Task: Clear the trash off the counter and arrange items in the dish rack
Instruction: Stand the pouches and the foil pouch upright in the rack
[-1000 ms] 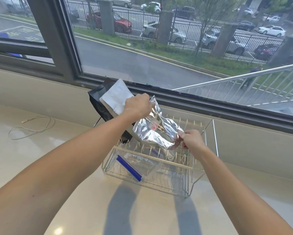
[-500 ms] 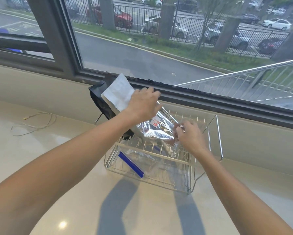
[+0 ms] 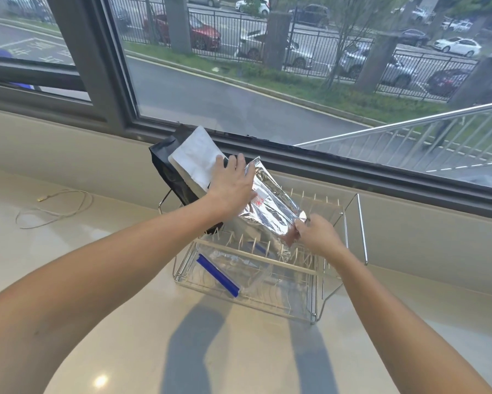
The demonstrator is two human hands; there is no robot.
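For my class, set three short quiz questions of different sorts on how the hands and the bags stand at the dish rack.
1. True or false: the silver foil bag lies flat on the counter.
2. Which hand pinches the foil bag's lower corner: A left hand, B right hand?
3. What colour is the strip on the clear bag in the dish rack?

Key: 1 false, it is held tilted over the rack; 2 B; 3 blue.
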